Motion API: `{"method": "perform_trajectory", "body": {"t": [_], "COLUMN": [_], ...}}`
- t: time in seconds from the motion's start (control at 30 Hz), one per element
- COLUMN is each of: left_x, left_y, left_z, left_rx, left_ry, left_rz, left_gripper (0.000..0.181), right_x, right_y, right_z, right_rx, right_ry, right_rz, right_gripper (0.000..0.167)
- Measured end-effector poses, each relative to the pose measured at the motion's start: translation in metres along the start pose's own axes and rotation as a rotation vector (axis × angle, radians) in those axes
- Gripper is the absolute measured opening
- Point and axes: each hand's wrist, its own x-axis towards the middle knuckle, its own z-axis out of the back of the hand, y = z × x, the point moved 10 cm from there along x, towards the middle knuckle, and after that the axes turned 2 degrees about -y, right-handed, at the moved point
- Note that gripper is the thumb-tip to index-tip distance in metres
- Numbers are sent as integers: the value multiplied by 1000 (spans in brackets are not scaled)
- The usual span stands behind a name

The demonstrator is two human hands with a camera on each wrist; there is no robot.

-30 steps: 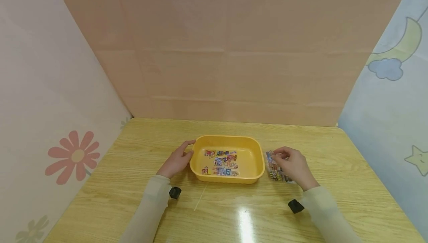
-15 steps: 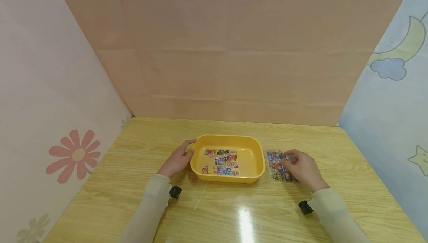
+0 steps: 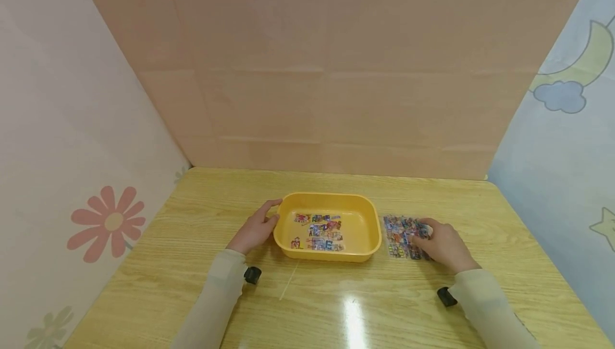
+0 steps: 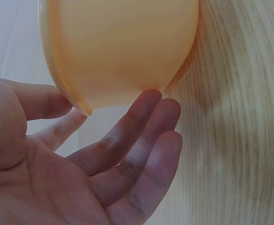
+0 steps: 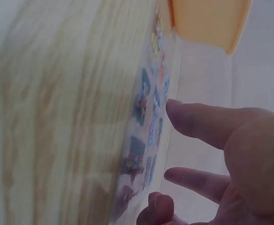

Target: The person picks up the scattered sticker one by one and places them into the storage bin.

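Observation:
A yellow plastic tray (image 3: 365, 234) stands on the table, with several colourful sticker-like pieces (image 3: 324, 230) flat on its floor. At its left end is my left hand (image 3: 254, 231); in the left wrist view the thumb is at the rim and the loosely bent fingers (image 4: 127, 122) touch the outer wall. Right of the tray lies a clear sheet (image 3: 396, 237) printed with small colourful pictures. Over the sheet's right side is my right hand (image 3: 447, 245), its thumb (image 5: 197, 119) apart from the other fingers. Nothing shows between them, and the hand covers part of the sheet.
The wooden table (image 3: 408, 311) has a thin pale line (image 3: 288, 282) on it in front of the tray. A plain brown backdrop (image 3: 326, 98) rises behind. Patterned panels stand at both sides, with a flower (image 3: 112, 222) on the left one.
My right hand has moved right across the printed sheet and its fingers have spread, uncovering more of the sheet. The left hand and the tray have stayed in place.

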Motion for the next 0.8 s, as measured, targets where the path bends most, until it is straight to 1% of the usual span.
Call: {"method": "perform_trajectory", "body": {"t": [0.07,0.27,0.5,0.8], "left_x": [0,0,-1,0], "left_y": [0,0,0,1], "left_z": [0,-1,-1,0], "left_rx": [-1,-4,-9,-8], "left_ry": [-1,1,3,-2], "left_rz": [-1,-4,-10,-17], "left_gripper": [47,47,47,47], "right_x": [1,2,2,2], "right_y": [-1,-6,-13,-13], "right_z": [-1,-6,-8,-7], "right_rx": [-16,-68,-95,-113], "right_ry": [8,60,116,124], "right_rz": [14,17,-15,-23], "right_gripper": [70,76,82,83]}}
